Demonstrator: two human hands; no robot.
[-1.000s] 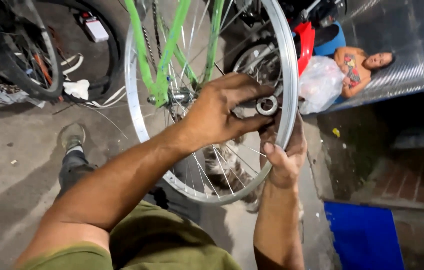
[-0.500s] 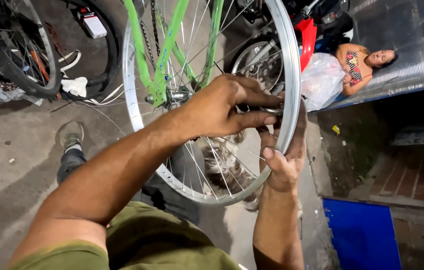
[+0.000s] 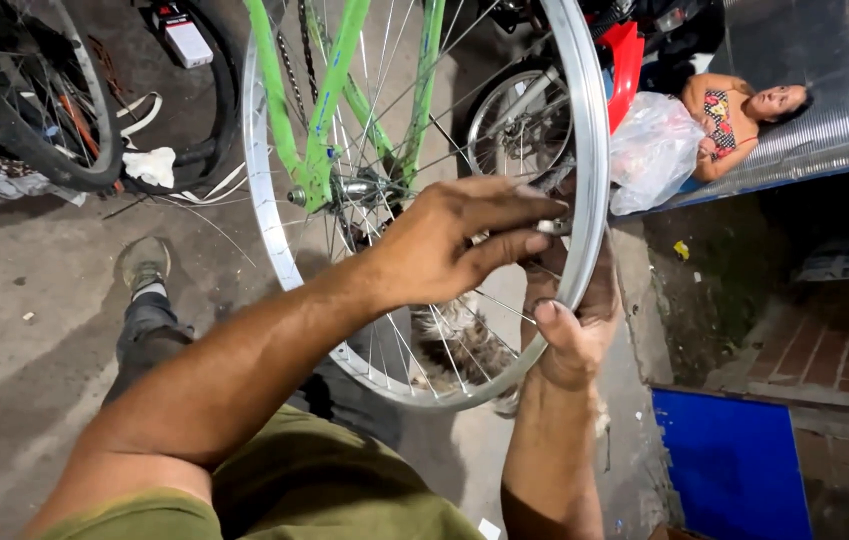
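Head view looks down on a bare silver bicycle wheel rim (image 3: pixel 599 150) with no tyre on it, held upright in a green bicycle frame (image 3: pixel 329 90) and laced with thin wire spokes (image 3: pixel 464 100); the left hand (image 3: pixel 444 245) reaches across the spokes, its grip pinched narrow on a small silver tool (image 3: pixel 552 227), probably a spoke key, right at the inner edge of the rim; the right hand (image 3: pixel 569 335) sits just below, its grip curled around the rim from the outside, thumb pressed on the near face; the wheel hangs in front of the person's knees, its hub (image 3: pixel 354 187) at the fork ends of the frame; as a judgement, the rim is light and stiff, smooth metal that could slip in a loose hold, so the rim edge is the sound place to take it; the spokes are thin, springy and easily bent, better not gripped or leaned on; the small tool looks easy to drop; behind lie another tyred wheel (image 3: pixel 44 110) on the concrete floor (image 3: pixel 34 370), a white plastic bag (image 3: pixel 649 150) and a person reclining (image 3: pixel 744 110) at the upper right
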